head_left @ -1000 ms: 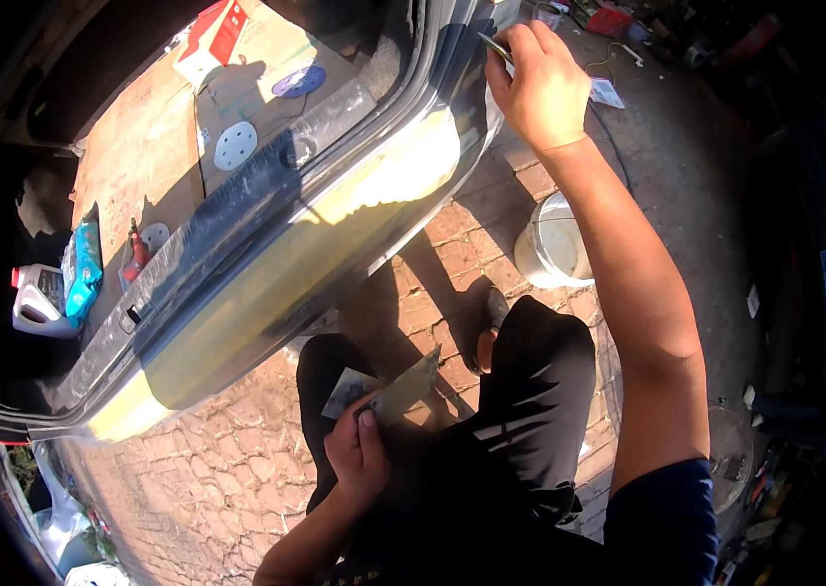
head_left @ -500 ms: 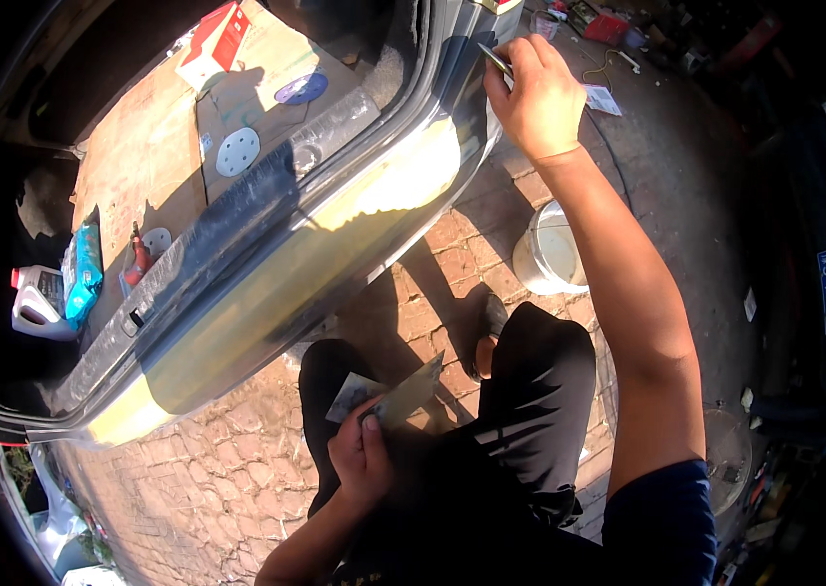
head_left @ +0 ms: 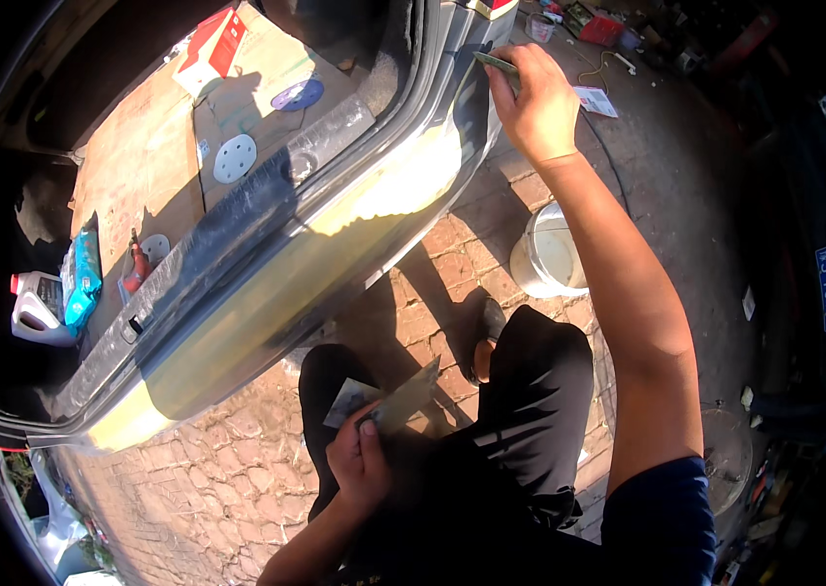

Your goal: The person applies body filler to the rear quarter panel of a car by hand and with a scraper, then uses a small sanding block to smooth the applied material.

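Note:
My right hand (head_left: 545, 112) reaches far forward and pinches a thin flat scraper (head_left: 497, 62). That blade meets the upper right end of the car's rear body panel (head_left: 247, 327), which carries broad patches of yellowish filler. Low in the middle, over my lap, my left hand (head_left: 361, 461) grips a flat metal spreader plate (head_left: 409, 398) between thumb and fingers. A second, greyer flat piece (head_left: 350, 400) sticks out beside it from the same hand. What the fingers cover of both pieces is hidden.
Inside the car, cardboard (head_left: 129, 146) bears a red-and-white box (head_left: 210, 47), sanding discs (head_left: 235, 158), a red-handled tool (head_left: 137, 266), a blue packet (head_left: 83, 278) and a white jug (head_left: 40, 309). A white bucket (head_left: 548, 256) stands on the paving right of the panel.
My right hand has shifted slightly left, and its scraper now lies flatter, nearer level. The left hand keeps its plates almost still.

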A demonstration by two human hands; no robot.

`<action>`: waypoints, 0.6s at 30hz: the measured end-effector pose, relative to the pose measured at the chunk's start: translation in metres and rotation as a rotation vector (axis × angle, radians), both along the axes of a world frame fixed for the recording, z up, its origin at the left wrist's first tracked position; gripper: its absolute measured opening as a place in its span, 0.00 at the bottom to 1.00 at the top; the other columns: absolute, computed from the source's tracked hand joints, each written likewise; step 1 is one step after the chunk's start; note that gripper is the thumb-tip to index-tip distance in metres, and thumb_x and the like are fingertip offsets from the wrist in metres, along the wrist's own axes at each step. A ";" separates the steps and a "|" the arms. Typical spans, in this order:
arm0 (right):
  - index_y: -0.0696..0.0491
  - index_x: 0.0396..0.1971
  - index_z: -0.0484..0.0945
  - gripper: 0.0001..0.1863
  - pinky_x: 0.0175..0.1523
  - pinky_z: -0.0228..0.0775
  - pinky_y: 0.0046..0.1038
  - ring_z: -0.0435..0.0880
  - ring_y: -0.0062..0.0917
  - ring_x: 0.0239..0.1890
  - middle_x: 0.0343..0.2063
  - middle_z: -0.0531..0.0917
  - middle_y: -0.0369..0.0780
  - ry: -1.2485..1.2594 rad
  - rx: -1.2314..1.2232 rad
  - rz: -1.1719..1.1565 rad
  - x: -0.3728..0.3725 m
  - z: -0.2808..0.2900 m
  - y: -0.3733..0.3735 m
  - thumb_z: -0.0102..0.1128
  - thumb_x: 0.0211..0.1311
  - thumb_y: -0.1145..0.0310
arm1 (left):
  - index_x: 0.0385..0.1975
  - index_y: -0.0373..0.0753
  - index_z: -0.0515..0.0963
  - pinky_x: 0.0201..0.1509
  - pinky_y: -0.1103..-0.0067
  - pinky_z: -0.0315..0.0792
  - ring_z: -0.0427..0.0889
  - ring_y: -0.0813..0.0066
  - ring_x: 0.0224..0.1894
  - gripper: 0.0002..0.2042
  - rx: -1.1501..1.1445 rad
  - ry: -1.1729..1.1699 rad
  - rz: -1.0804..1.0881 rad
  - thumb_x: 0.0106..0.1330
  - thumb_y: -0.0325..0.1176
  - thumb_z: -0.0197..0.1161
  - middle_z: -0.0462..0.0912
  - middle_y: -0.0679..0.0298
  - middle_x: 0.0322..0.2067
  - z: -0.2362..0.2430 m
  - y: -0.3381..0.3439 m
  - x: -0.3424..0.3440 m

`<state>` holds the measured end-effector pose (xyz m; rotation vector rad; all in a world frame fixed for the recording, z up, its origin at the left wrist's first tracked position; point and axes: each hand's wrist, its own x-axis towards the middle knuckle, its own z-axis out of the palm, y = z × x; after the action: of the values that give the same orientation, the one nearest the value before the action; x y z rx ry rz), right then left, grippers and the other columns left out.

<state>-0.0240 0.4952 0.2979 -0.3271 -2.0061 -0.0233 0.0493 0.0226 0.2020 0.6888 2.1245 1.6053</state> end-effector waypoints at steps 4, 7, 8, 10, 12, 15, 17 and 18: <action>0.50 0.38 0.83 0.08 0.46 0.78 0.38 0.85 0.38 0.40 0.35 0.85 0.37 -0.195 -0.015 0.179 0.010 -0.025 -0.019 0.72 0.61 0.70 | 0.55 0.26 0.81 0.58 0.73 0.78 0.88 0.68 0.48 0.16 0.010 0.006 0.010 0.83 0.32 0.50 0.90 0.54 0.44 0.002 0.002 0.001; 0.51 0.40 0.83 0.08 0.50 0.76 0.38 0.85 0.38 0.43 0.37 0.86 0.38 -0.253 -0.033 0.234 0.018 -0.029 -0.014 0.72 0.62 0.69 | 0.55 0.26 0.81 0.58 0.73 0.78 0.88 0.68 0.48 0.16 -0.006 -0.012 -0.004 0.83 0.31 0.50 0.90 0.54 0.44 0.003 0.003 0.004; 0.51 0.41 0.83 0.09 0.52 0.75 0.38 0.85 0.38 0.44 0.37 0.86 0.38 -0.244 -0.060 0.215 0.018 -0.029 -0.013 0.72 0.63 0.68 | 0.55 0.26 0.81 0.58 0.73 0.78 0.88 0.68 0.48 0.16 -0.009 -0.003 -0.008 0.83 0.31 0.50 0.90 0.53 0.44 0.004 0.002 0.005; 0.52 0.42 0.84 0.08 0.48 0.78 0.39 0.87 0.41 0.42 0.39 0.87 0.40 -0.046 -0.195 0.186 0.013 -0.023 -0.002 0.71 0.66 0.68 | 0.55 0.26 0.81 0.58 0.73 0.78 0.88 0.67 0.48 0.16 -0.017 0.003 -0.012 0.83 0.31 0.50 0.90 0.53 0.44 0.004 0.001 0.007; 0.52 0.44 0.84 0.09 0.46 0.79 0.40 0.87 0.44 0.40 0.39 0.87 0.41 0.050 -0.207 0.100 0.005 -0.016 0.005 0.70 0.67 0.67 | 0.54 0.27 0.81 0.57 0.73 0.78 0.88 0.67 0.48 0.15 -0.034 0.031 -0.010 0.83 0.31 0.51 0.90 0.52 0.43 0.006 0.001 0.007; 0.54 0.47 0.83 0.13 0.51 0.79 0.41 0.87 0.47 0.46 0.43 0.88 0.44 -0.159 -0.304 0.109 0.005 -0.017 -0.008 0.68 0.69 0.63 | 0.54 0.26 0.81 0.56 0.73 0.79 0.89 0.67 0.48 0.15 -0.024 0.054 -0.011 0.82 0.31 0.51 0.90 0.52 0.43 0.008 0.002 0.006; 0.56 0.50 0.82 0.18 0.56 0.78 0.44 0.86 0.50 0.51 0.45 0.88 0.48 -0.447 -0.409 0.066 0.015 -0.014 -0.018 0.67 0.69 0.59 | 0.54 0.27 0.81 0.56 0.73 0.79 0.89 0.67 0.47 0.15 0.003 0.044 -0.003 0.82 0.31 0.51 0.90 0.52 0.43 0.008 0.002 0.007; 0.56 0.50 0.82 0.18 0.56 0.78 0.44 0.86 0.50 0.51 0.45 0.88 0.48 -0.433 -0.375 0.101 0.015 -0.007 -0.019 0.67 0.69 0.59 | 0.54 0.27 0.81 0.56 0.74 0.79 0.89 0.67 0.47 0.15 0.013 0.044 -0.002 0.82 0.30 0.51 0.90 0.52 0.43 0.007 0.002 0.008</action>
<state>-0.0089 0.4762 0.2912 -0.4896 -2.4546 0.3787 0.0572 0.0242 0.2092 0.7366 2.1458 1.6187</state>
